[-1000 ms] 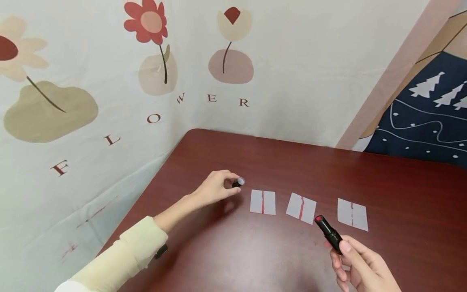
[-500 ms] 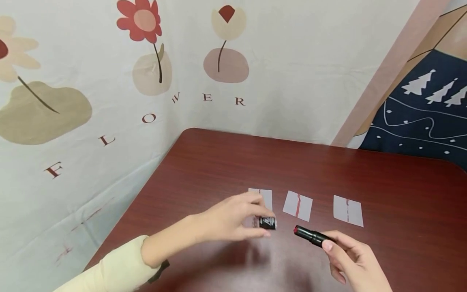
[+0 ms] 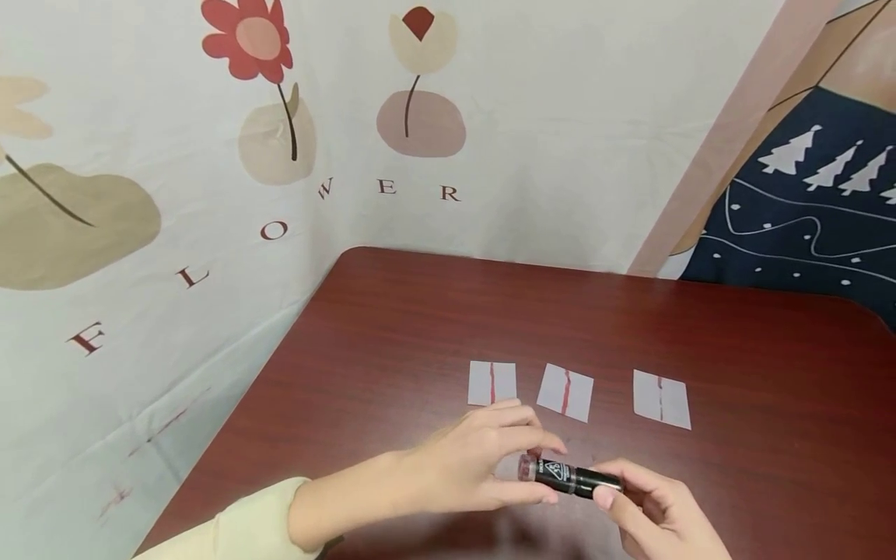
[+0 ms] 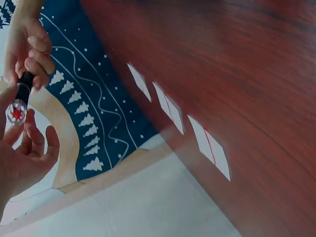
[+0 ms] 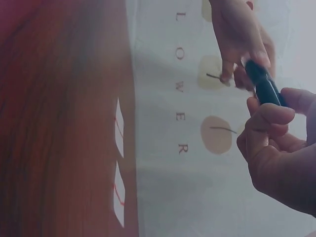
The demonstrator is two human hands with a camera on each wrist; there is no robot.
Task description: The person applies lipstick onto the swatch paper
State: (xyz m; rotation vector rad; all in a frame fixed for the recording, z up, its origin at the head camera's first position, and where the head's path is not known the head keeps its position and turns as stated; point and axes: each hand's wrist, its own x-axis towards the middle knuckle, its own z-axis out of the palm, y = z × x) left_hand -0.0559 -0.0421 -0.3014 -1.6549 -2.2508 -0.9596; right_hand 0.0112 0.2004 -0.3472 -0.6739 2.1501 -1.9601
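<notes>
My left hand (image 3: 469, 459) has its fingers and thumb around a black lipstick cap (image 3: 553, 472) with a clear end. The cap fits over the lipstick's top, hiding its red tip; a red patch shows through the clear end in the left wrist view. My right hand (image 3: 661, 509) grips the black lipstick (image 3: 591, 482) by its base, thumb on the near side. Cap and lipstick (image 5: 269, 94) line up end to end, tilted and held above the table. Beyond them lie three white paper squares: left (image 3: 479, 381), middle (image 3: 553, 389) and right (image 3: 647, 404), each with a reddish streak.
A dark red-brown table (image 3: 420, 327) with rounded corners runs to the walls. White flower-print cloth (image 3: 546, 155) hangs at the back and left, and a navy tree-print panel (image 3: 791, 202) at the right. A long pale sleeve (image 3: 245, 521) covers my left forearm.
My left hand has brought the cap from the table's left side to the lipstick. My right hand has swung the lipstick toward the left, and its red tip is now covered.
</notes>
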